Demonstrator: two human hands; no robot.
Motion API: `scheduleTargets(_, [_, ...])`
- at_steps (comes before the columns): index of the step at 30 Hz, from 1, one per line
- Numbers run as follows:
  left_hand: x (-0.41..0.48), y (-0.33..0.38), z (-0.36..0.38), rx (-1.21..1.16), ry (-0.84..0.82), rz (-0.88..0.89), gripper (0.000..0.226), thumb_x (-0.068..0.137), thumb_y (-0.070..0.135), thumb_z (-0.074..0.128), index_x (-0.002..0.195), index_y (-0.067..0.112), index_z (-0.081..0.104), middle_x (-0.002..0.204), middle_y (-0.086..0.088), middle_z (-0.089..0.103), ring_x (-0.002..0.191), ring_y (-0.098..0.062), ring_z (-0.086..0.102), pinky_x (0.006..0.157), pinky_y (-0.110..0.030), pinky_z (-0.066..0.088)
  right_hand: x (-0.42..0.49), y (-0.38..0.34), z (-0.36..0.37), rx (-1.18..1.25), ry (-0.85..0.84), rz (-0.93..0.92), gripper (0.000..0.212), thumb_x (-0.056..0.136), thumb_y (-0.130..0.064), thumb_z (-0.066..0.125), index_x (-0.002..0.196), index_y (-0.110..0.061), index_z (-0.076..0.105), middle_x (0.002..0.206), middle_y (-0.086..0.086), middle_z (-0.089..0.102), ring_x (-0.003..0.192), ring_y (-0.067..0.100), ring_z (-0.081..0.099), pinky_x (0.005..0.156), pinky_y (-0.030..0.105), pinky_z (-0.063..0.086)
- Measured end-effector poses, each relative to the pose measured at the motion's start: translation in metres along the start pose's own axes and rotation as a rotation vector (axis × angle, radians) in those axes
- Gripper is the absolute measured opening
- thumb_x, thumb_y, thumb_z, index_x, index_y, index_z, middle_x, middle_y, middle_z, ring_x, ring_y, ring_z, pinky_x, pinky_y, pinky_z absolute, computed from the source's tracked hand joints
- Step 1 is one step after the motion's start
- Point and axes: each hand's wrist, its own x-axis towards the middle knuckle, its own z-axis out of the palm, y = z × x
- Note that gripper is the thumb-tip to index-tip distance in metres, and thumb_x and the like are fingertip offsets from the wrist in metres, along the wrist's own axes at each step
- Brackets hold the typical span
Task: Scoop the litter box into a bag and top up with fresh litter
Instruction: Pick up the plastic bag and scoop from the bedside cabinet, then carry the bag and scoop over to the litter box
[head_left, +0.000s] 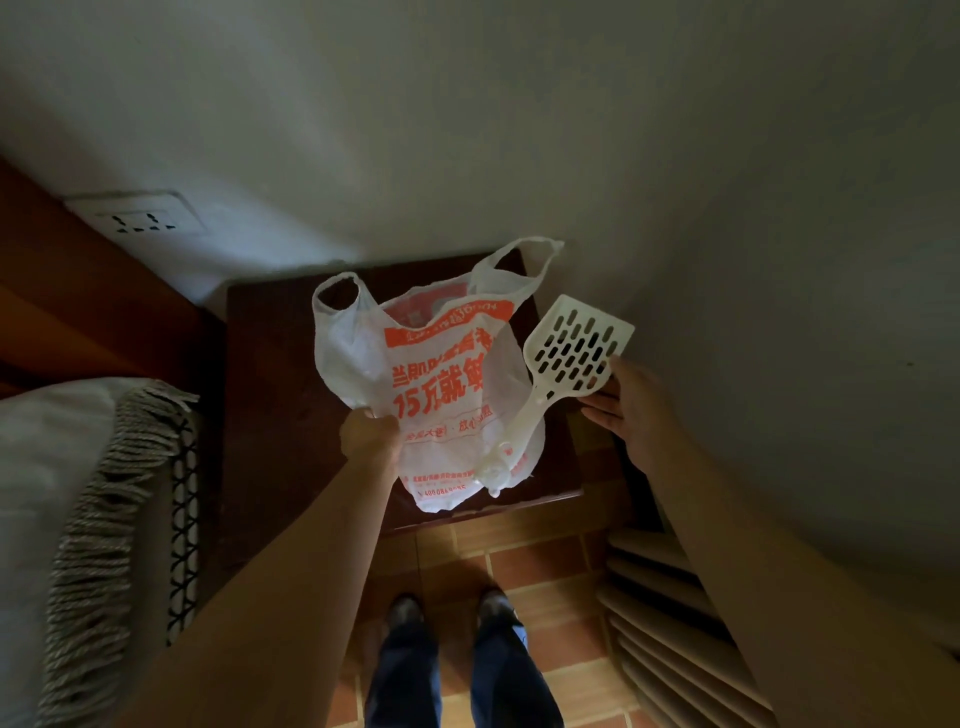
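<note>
Closest in, a left arm (291, 571) and a right arm (727, 519) are reaching forward and down over dark trouser legs (498, 670) and reddish floor tiles (540, 566); at far left a fringed blanket (98, 519) is hanging, with a wall socket (140, 221) sitting above it; next along, a dark wooden table (270, 395) is standing against the wall.

The left hand (370, 434) is gripping the plastic bag (441, 389) at its near left edge, fingers curled tight round a fold of the film; the bag, white with orange print, is lying spread across the tabletop, both handle loops pointing toward the wall.

A white slotted scoop (574, 353) is lying with its handle across the bag's right side and its head jutting past the bag toward the right; the right hand (631, 410) is meeting the head's near right edge, fingers (597, 408) stretching nearly straight beneath it and thumb resting at the rim; whether they are actually pinching it I cannot tell.

At far right, low by the floor, a pale slatted panel (670, 629) is showing under the right arm.
</note>
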Motion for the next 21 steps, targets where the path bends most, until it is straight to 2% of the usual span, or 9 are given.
scheduleTargets(2, [-0.009, 0.007, -0.003, -0.01, -0.018, 0.042, 0.015, 0.087, -0.001, 0.049, 0.098, 0.002, 0.057, 0.097, -0.009, 0.064, 0.089, -0.027, 0.064, 0.078, -0.041, 0.055, -0.005, -0.003, -0.001, 0.0, 0.001, -0.007, 0.018, 0.098, -0.025, 0.044, 0.11, -0.018, 0.055, 0.093, 0.002, 0.067, 0.083, 0.016, 0.065, 0.067, 0.028, 0.053])
scheduleTargets(5, [-0.028, 0.023, -0.009, -0.045, -0.04, 0.114, 0.018, 0.088, -0.004, 0.042, 0.094, 0.007, 0.055, 0.081, 0.0, 0.06, 0.079, -0.02, 0.06, 0.069, -0.036, 0.05, -0.014, -0.01, -0.004, 0.02, 0.004, -0.021, 0.019, 0.098, -0.026, 0.043, 0.111, -0.017, 0.055, 0.092, 0.002, 0.066, 0.082, 0.015, 0.064, 0.066, 0.028, 0.052])
scheduleTargets(7, [-0.038, 0.035, -0.014, -0.043, -0.044, 0.168, 0.02, 0.087, -0.005, 0.04, 0.093, 0.008, 0.055, 0.079, 0.0, 0.059, 0.079, -0.021, 0.061, 0.066, -0.035, 0.049, -0.022, -0.015, -0.008, 0.045, 0.006, -0.021, 0.021, 0.099, -0.026, 0.043, 0.112, -0.015, 0.055, 0.092, 0.002, 0.066, 0.081, 0.015, 0.064, 0.065, 0.028, 0.051])
scheduleTargets(10, [-0.047, 0.05, -0.023, -0.013, -0.052, 0.224, 0.015, 0.088, -0.001, 0.044, 0.097, 0.005, 0.054, 0.084, -0.005, 0.062, 0.086, -0.028, 0.065, 0.064, -0.035, 0.052, -0.034, -0.022, -0.013, 0.092, 0.016, -0.02, 0.023, 0.098, -0.027, 0.044, 0.111, -0.013, 0.056, 0.09, 0.002, 0.066, 0.079, 0.015, 0.064, 0.066, 0.028, 0.051])
scheduleTargets(12, [-0.056, 0.061, -0.028, 0.019, -0.042, 0.249, 0.022, 0.091, 0.004, 0.042, 0.109, 0.002, 0.053, 0.097, -0.012, 0.064, 0.089, -0.028, 0.065, 0.064, -0.034, 0.052, -0.044, -0.027, -0.017, 0.138, 0.034, -0.026, 0.021, 0.098, -0.026, 0.045, 0.109, -0.012, 0.056, 0.088, 0.002, 0.065, 0.078, 0.015, 0.063, 0.066, 0.028, 0.051])
scheduleTargets(14, [-0.066, 0.07, -0.034, 0.042, -0.061, 0.301, 0.024, 0.093, 0.005, 0.039, 0.114, 0.001, 0.051, 0.101, -0.013, 0.062, 0.088, -0.026, 0.064, 0.065, -0.033, 0.051, -0.055, -0.03, -0.021, 0.192, 0.053, -0.035, 0.02, 0.098, -0.025, 0.045, 0.106, -0.012, 0.057, 0.086, 0.003, 0.065, 0.077, 0.015, 0.063, 0.069, 0.029, 0.052])
scheduleTargets(18, [-0.089, 0.085, -0.047, 0.051, -0.097, 0.399, 0.016, 0.093, 0.001, 0.036, 0.104, 0.006, 0.047, 0.081, -0.002, 0.053, 0.074, -0.017, 0.055, 0.056, -0.026, 0.044, -0.081, -0.03, -0.028, 0.278, 0.074, -0.07, 0.023, 0.099, -0.024, 0.044, 0.109, -0.009, 0.057, 0.092, 0.007, 0.066, 0.08, 0.018, 0.064, 0.074, 0.032, 0.053])
scheduleTargets(21, [-0.099, 0.093, -0.057, 0.082, -0.133, 0.453, 0.014, 0.092, 0.001, 0.035, 0.1, 0.005, 0.046, 0.076, -0.001, 0.049, 0.07, -0.017, 0.053, 0.053, -0.024, 0.04, -0.107, -0.026, -0.031, 0.318, 0.095, -0.104, 0.025, 0.1, -0.024, 0.04, 0.114, -0.009, 0.054, 0.091, 0.006, 0.064, 0.081, 0.019, 0.063, 0.078, 0.035, 0.052])
